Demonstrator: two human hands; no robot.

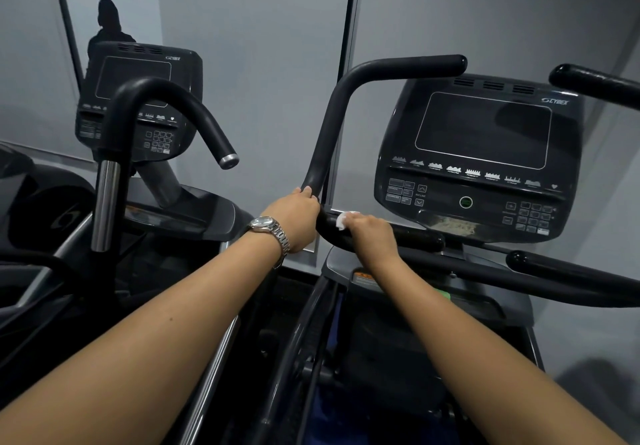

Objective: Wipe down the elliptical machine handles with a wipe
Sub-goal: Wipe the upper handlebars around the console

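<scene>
White wipe (343,220) clutched by right hand (372,233) on handle (332,126) that left hand (294,219) grips.

Both bare forearms reach forward, nearly straight, and draw together toward the middle. The left grip (294,219) (a watch (268,226) sits on its wrist) curls its fingers round the handle (330,126) at the bend. Just beside it, the right grip (372,233), knuckles up, presses a wipe (344,220) onto the handle.
</scene>
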